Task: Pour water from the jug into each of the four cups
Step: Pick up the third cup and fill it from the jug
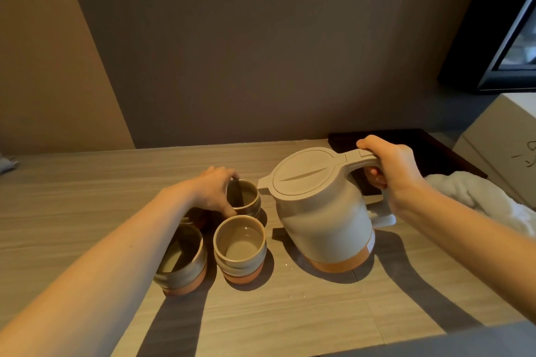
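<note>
A grey lidded jug (322, 211) with an orange base stands on the wooden table (87, 182), its spout pointing left. My right hand (391, 171) is wrapped around its handle. My left hand (211, 191) grips the far cup (246, 200) by its rim and side. In front of it stands the near middle cup (240, 249), holding clear water. To the left is another cup (182, 261), partly covered by my left forearm. A fourth cup lies mostly hidden behind my left hand and arm.
A dark tray (406, 139) sits behind the jug at the back right. A white towel (487, 200) lies at the right, beside a white box (504, 142). The wall stands close behind the table. A few water drops dot the wood near the jug.
</note>
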A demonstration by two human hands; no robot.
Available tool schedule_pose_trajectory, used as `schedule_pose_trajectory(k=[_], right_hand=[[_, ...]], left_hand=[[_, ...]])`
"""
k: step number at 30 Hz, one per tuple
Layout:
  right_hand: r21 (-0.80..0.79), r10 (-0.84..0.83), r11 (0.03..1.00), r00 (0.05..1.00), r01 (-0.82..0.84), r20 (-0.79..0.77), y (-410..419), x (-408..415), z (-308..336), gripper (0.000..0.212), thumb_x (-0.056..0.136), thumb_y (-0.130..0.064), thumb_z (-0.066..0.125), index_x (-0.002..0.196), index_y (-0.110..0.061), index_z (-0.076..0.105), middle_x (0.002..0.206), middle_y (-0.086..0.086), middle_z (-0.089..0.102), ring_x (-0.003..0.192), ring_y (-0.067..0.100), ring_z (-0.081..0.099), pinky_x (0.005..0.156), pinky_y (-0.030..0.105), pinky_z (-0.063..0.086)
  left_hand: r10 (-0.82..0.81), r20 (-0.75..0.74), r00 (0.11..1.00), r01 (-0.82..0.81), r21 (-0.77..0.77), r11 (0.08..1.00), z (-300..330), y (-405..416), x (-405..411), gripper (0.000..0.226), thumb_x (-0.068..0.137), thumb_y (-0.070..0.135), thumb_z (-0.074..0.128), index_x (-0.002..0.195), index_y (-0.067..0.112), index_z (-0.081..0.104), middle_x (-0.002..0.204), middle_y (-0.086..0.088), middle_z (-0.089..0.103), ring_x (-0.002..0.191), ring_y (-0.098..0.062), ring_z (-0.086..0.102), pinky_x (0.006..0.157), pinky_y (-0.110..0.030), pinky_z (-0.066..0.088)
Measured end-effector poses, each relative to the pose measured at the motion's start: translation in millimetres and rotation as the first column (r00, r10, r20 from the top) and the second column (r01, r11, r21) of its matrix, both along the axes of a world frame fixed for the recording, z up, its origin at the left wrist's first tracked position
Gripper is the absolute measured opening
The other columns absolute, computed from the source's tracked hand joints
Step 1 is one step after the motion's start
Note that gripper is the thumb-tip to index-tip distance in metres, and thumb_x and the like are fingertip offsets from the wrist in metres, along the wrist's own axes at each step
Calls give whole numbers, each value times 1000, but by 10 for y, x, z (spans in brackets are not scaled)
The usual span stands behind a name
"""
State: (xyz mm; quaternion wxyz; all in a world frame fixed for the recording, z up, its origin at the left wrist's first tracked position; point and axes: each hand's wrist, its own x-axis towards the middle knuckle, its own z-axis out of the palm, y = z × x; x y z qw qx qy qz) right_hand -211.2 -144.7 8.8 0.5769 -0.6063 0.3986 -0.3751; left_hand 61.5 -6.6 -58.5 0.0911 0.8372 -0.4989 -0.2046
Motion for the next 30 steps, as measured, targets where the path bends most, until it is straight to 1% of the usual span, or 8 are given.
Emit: schedule_pose_trajectory(k=[5, 8, 10, 13, 16, 21, 26, 30], right_hand=[[1, -23, 1000, 1000, 23, 14, -14, 12, 37, 28, 83, -31, 63, 63, -11, 61, 49, -3, 52, 45, 8, 42, 51, 22, 35], [-4, -18, 1000, 1000, 18, 24, 0, 8, 98, 29, 83, -31, 62, 61, -12, 59, 42, -8, 51, 39, 6, 42, 47, 20, 34], [7, -23, 1000, 999, 22, 43, 17, 5, 142, 31, 82, -30, 62, 58, -13, 58, 40, -8, 49, 36, 7, 40, 44, 19, 33], [24, -34, 999, 997, 33, 66, 56, 0, 214, 30, 81, -32, 62, 59, -13, 55, 39, -8, 48, 36, 7, 39, 47, 21, 32], [30, -30, 999, 996, 27, 87, 113, -9, 301, 30, 81, -33, 62, 60, -14, 54, 40, -8, 47, 36, 6, 38, 47, 20, 33], [-14, -3, 1000, 993, 4, 117, 241, -49, 454, 31, 82, -31, 60, 57, -14, 52, 38, -9, 45, 34, 5, 36, 42, 17, 31], [-50, 16, 999, 988, -8, 152, 400, -87, 603, 31, 80, -29, 61, 54, -15, 51, 46, -4, 45, 41, 7, 34, 39, 16, 29], [-78, 22, 997, 994, -14, 111, 535, -104, 670, 28, 81, -32, 61, 60, -15, 56, 57, -1, 52, 50, 7, 43, 49, 18, 35]], left_hand=[[57, -127, 990, -82, -202, 976, 14, 41, 7, 86, 60, 35, 91, 129, 27, 40, 127, 2, 42, 115, -15, 39, 93, -30, 43], [83, -250, 965, -176, -375, 910, 107, 60, -7, 77, 62, 27, 92, 120, 27, 41, 114, 8, 49, 109, -14, 47, 76, -20, 42], [98, -319, 943, -246, -468, 849, 185, 79, -39, 76, 63, 24, 91, 121, 26, 41, 107, 13, 49, 106, -11, 49, 71, -16, 41], [115, -384, 916, -328, -554, 765, 297, 125, -95, 76, 66, 24, 89, 125, 25, 41, 114, 8, 49, 102, -11, 51, 70, -17, 42], [139, -457, 879, -414, -584, 699, 373, 193, -165, 76, 68, 27, 88, 128, 26, 41, 119, 5, 49, 107, -14, 49, 71, -19, 43], [152, -585, 797, -547, -592, 592, 441, 417, -329, 71, 68, 31, 87, 124, 31, 43, 113, 9, 52, 110, -18, 51, 81, -30, 50], [168, -555, 814, -534, -605, 591, 470, 693, -459, 73, 68, 29, 88, 124, 31, 41, 116, 8, 51, 109, -18, 50, 74, -27, 48], [195, -440, 877, -455, -625, 634, 441, 870, -579, 77, 64, 27, 90, 122, 32, 40, 113, 9, 50, 106, -14, 49, 68, -23, 44]])
